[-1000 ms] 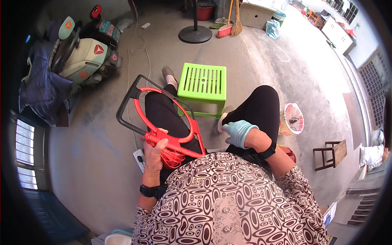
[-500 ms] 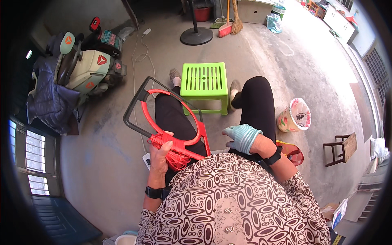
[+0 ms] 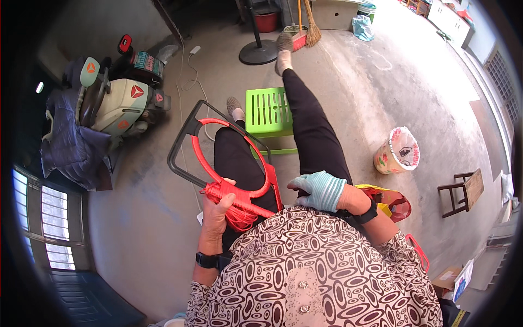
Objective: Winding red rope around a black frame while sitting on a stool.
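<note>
The red-and-black frame (image 3: 246, 192) is being held over the left thigh (image 3: 234, 155), at nine o'clock of centre. The left hand (image 3: 216, 213) is grasping its red part and red cord (image 3: 239, 219). The gloved right hand (image 3: 321, 191) is resting by the right thigh (image 3: 315, 136), palm hidden; its grip cannot be told. A green stool (image 3: 268, 129) is standing at twelve o'clock, a bin (image 3: 384, 159) at three.

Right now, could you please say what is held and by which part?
Left hand: the frame, by its near red edge; right hand: nothing visible.
</note>
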The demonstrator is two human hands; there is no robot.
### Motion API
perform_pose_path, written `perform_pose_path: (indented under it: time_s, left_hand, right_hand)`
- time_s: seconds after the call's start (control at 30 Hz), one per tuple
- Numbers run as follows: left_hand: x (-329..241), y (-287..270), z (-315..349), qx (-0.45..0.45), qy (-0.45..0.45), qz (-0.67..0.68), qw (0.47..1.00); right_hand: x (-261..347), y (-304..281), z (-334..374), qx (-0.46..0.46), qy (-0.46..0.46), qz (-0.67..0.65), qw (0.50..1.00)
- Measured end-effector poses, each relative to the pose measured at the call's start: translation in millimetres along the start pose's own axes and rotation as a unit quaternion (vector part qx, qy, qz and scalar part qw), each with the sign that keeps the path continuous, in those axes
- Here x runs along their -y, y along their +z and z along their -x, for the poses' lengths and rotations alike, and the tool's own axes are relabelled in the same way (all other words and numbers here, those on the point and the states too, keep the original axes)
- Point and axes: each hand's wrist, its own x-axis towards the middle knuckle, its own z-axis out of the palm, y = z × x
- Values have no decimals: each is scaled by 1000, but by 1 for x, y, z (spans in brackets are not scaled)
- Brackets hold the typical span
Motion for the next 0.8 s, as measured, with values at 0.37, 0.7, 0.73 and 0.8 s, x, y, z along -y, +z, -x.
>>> perform_pose_path:
  time_s: [0.37, 0.7, 0.73, 0.8]
  left_hand:
    - [-2, 97, -2, 20, 4, -92, 996]
    - [-16, 186, 35, 66, 30, -170, 983]
    - [-18, 181, 34, 82, 29, -167, 982]
    - [-20, 166, 30, 95, 30, -160, 982]
  right_hand:
    - [-56, -44, 58, -22, 5, -106, 994]
    - [-91, -67, 174, -102, 54, -330, 937]
    - [-91, -56, 175, -123, 67, -435, 890]
    - [-82, -45, 167, -142, 94, -523, 835]
